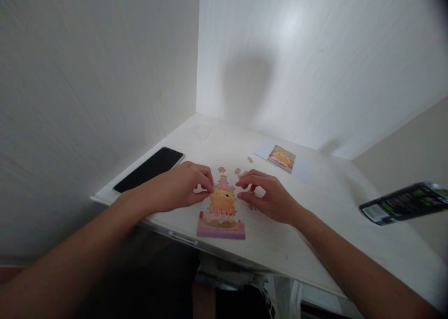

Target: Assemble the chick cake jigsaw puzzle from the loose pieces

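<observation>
"White walls (105, 76) meet in a corner, soft dark shadow (248, 81) on the back one. Next size down?"

"White counter (217, 146), pushed into that corner. Dark can (395, 206) with a barcode patch at far right. Phone (150, 169), black screen up, flat near the left wall. Pale sheet (303, 171) at the back."

"Hands?"

"Left hand (212, 191) at the left edge of the puzzle (224, 209), thumb and index tips nearly together. Can't tell if they pinch anything. Right hand (238, 190) just right of it, thumb and index apart, curved toward its edge."

"And the puzzle itself?"

"Front of the counter, between the hands. Partly joined: straight pink border nearest the person, yellow figure with a dark eye above, ragged narrow top."

"Smaller stuff?"

"Picture card (282, 158) on the sheet, similar yellow figure. Loose pieces (221, 169) beyond the puzzle, more around the right hand's fingers. Lone piece (249, 160) sits farther back, near the sheet. Too blurry for their prints."
</observation>
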